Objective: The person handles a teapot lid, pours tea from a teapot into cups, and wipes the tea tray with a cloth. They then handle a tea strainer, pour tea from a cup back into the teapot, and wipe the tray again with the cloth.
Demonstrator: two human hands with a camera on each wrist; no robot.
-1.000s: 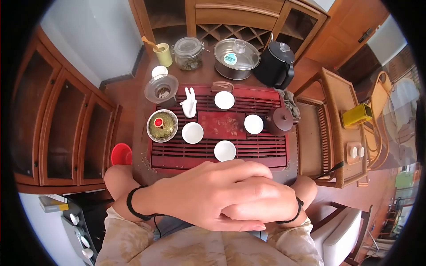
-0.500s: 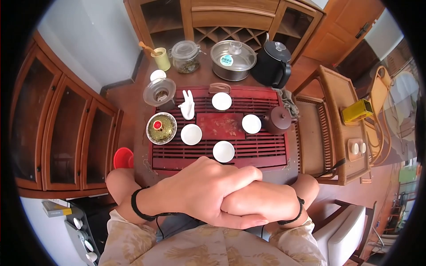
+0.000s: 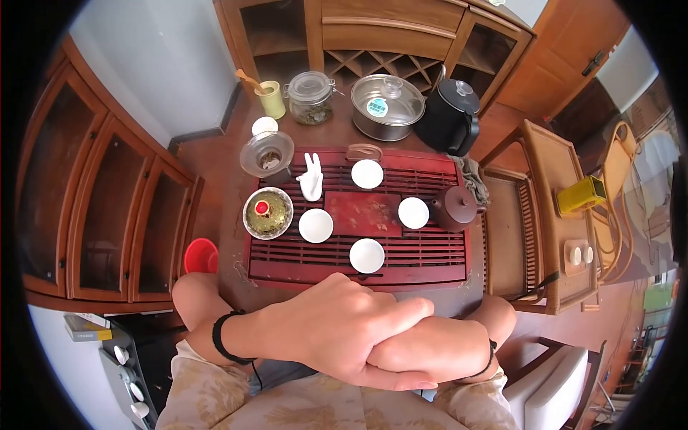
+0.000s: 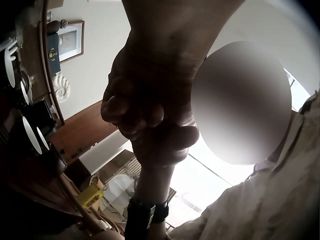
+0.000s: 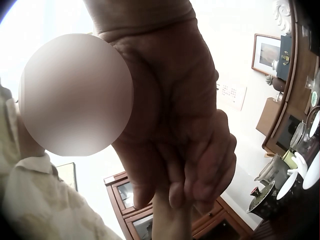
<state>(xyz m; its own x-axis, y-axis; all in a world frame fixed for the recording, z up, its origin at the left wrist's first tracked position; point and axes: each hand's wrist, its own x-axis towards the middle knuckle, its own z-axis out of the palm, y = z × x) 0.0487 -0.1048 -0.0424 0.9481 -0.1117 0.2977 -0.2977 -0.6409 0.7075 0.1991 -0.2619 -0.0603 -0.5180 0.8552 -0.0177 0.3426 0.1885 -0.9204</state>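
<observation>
In the head view both hands are clasped together in front of the person's body, short of the tea tray's near edge. The left hand lies on top and grips the right hand, its thumb passing along the near side. From below, the right wrist view has the right hand with fingers bent against the left one. Beyond them is a dark red slatted tea tray bearing several white cups, a brown teapot and a white hand-shaped figurine.
At the tray's left stand a patterned bowl with a red-knobbed lid and a glass strainer. Behind are a glass jar, a lidded steel pot and a black kettle. A wicker cart is at right, a red bucket at left.
The left hand has shifted over the right and clasps it more closely, so fewer separate fingers show. The head view has moved slightly; the tea things keep their places.
</observation>
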